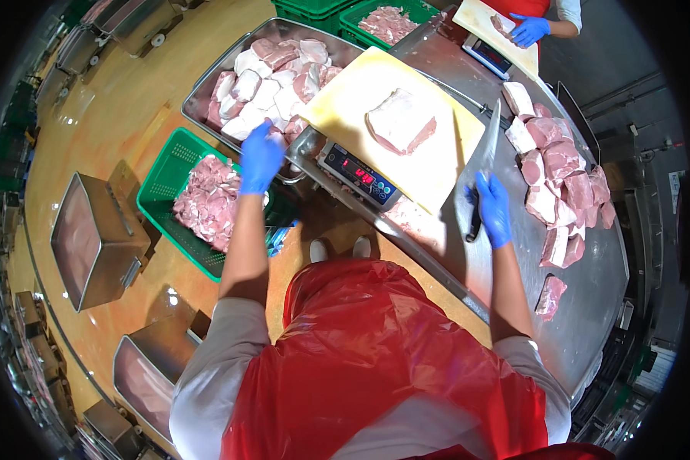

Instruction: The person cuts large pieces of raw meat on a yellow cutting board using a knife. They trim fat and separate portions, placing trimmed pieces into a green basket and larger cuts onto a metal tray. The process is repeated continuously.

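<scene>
My right hand, in a blue glove, grips a knife by its dark handle, blade pointing away from me over the steel table. My left hand, also blue-gloved, is by the near rim of a metal tub heaped with pale, fat-topped cuts of meat. Blur hides how its fingers are set. One large piece of meat lies fat side up on a cream cutting board. Under the board's near edge sits a scale with lit red digits.
Below my left hand, a green crate holds meat trimmings. More cuts are piled on the steel table at right. Across it, a co-worker's gloved hand touches meat on another board. Steel carts stand at left.
</scene>
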{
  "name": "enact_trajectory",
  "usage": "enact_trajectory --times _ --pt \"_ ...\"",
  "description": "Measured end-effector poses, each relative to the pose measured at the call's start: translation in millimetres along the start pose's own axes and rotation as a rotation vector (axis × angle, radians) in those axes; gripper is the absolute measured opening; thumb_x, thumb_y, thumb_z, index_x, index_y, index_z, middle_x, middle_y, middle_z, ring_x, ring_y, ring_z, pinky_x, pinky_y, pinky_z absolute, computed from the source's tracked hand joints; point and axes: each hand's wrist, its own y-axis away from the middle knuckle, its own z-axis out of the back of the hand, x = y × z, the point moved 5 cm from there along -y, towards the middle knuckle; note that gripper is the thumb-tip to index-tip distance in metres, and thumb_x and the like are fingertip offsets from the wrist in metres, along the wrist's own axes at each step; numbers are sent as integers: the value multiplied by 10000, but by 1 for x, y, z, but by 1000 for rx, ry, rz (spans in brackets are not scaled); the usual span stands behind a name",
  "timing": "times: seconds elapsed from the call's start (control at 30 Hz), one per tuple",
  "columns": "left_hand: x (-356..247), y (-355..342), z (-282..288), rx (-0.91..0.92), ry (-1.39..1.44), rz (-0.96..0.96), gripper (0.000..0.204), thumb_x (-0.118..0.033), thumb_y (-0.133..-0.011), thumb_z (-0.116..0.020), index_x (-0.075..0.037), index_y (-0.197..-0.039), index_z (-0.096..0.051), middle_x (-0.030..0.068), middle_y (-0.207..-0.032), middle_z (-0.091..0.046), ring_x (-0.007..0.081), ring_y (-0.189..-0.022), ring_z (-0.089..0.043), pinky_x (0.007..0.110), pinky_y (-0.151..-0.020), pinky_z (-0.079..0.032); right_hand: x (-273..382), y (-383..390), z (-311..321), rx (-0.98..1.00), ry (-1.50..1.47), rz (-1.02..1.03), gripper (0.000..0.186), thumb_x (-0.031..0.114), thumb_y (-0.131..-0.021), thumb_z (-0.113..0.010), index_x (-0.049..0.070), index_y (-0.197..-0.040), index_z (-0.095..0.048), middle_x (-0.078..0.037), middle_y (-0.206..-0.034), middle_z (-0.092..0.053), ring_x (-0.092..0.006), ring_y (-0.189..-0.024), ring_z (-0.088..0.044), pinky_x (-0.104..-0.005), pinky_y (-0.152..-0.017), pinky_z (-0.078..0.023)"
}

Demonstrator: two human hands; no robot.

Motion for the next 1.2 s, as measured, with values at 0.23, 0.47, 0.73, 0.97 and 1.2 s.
enact_trajectory --times 0.23,0.47,0.73,0.97,1.2 --pt "-90 -31 -150 112 352 -699 331 -89 -854 -697 64 -1135 -614 229 -1063 -669 375 -965 -670 435 -862 -537 55 -70 -132 106 -535 4 223 244 -1019 -606 30 -1063 -651 -42 -906 -638 -125 -811 -606 -281 -697 -506" --pt "-112 88 -128 289 182 -469 123 -87 -867 -675 -18 -968 -659 188 -849 -663 356 -802 -673 433 -717 -532 145 -109 -76 47 -124 392 321 293 -1033 -564 2 -933 -653 -38 -802 -639 -88 -744 -548 -289 -702 -463" --pt "-79 40 -117 -104 216 -484 342 -98 -817 -758 -50 -1126 -619 160 -935 -676 305 -770 -682 400 -666 -535 99 -4 -106 101 452 274 351 323 -1027 -505 -18 -1000 -581 -324 -823 -642 -545 -841 -613 -551 -749 -500" --pt "-69 22 -126 70 186 -258 142 -138 -775 -765 -31 -786 -671 105 -653 -639 201 -593 -641 356 -598 -514 91 -1 -202 171 740 408 224 174 -1000 -461 -35 -1055 -522 -355 -893 -649 -524 -866 -646 -584 -781 -498" --pt "-64 23 -108 24 139 -323 141 -142 -788 -731 -35 -744 -652 136 -692 -654 233 -620 -660 352 -614 -519 63 28 -194 278 911 413 202 129 -972 -474 -10 -1110 -523 -315 -924 -679 -457 -891 -688 -534 -786 -538"
